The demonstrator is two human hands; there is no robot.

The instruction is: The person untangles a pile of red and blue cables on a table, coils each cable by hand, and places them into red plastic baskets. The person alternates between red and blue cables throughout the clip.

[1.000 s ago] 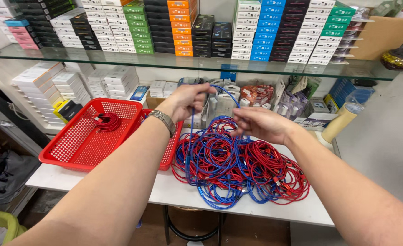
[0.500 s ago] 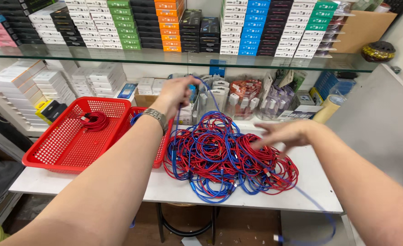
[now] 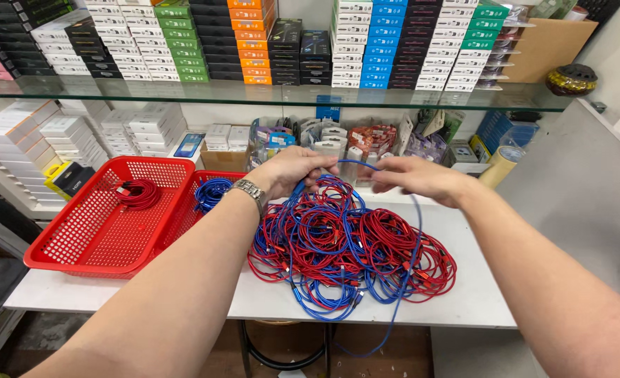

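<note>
1. Blue cable runs in a short arc between the two hands, raised above the heap of tangled red and blue cables on the white worktop.
2. The left hand, with a metal watch at the wrist, has its fingers clenched around several turns of the blue cable.
3. The right hand pinches the same cable between thumb and fingers; from there a blue strand drops past the worktop's front edge.
4. Half a second ago the hands were well apart, the right one spread low over the heap; now they are close together and lifted, which I read as one blue cable being gathered into a coil.
5. Left of the heap stand two red baskets: the near basket holds a red coil, the far basket holds a blue coil.
6. Behind, a glass shelf carries stacked small boxes in many colours.
</note>
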